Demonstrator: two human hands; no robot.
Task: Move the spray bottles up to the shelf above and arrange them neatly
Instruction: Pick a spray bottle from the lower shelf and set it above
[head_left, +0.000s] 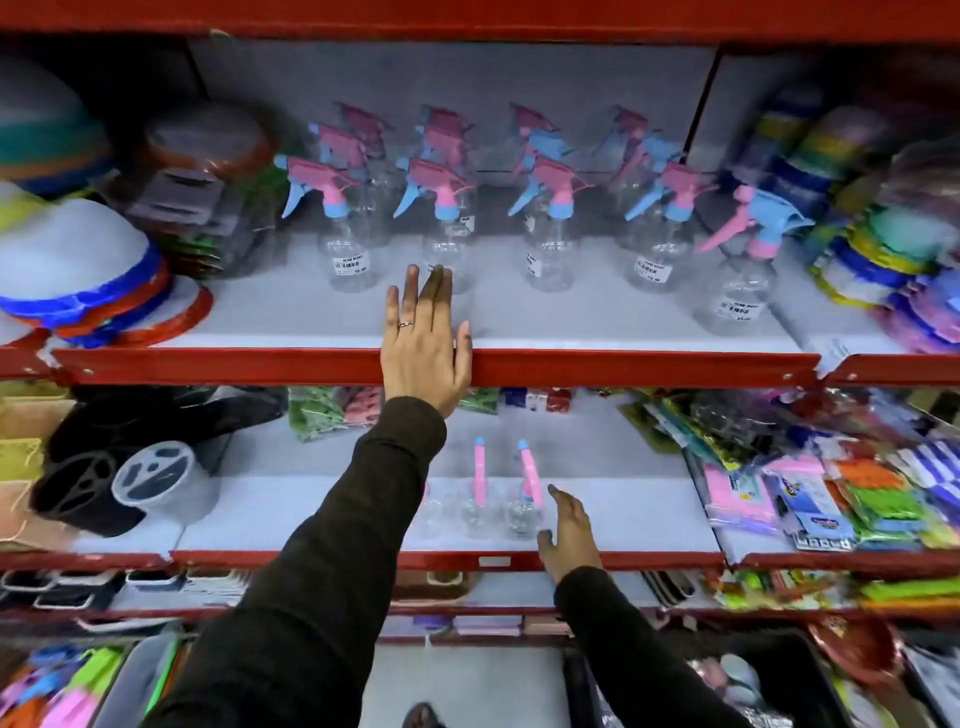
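- Fingers (558, 493) of the right hand (569, 535) are spread, empty, just right of two spray bottles (519, 512) on the lower shelf (623, 525).
- Best grip the nearest bottle by its neck.
- Left hand (423, 348), flat and empty, rests on the upper shelf (649, 366) before the arranged bottles (550, 228).

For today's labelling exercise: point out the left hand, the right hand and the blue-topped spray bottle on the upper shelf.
left hand (423, 358), head view, back of hand.
right hand (569, 535), head view, back of hand.
blue-topped spray bottle (740, 291), head view, clear body.
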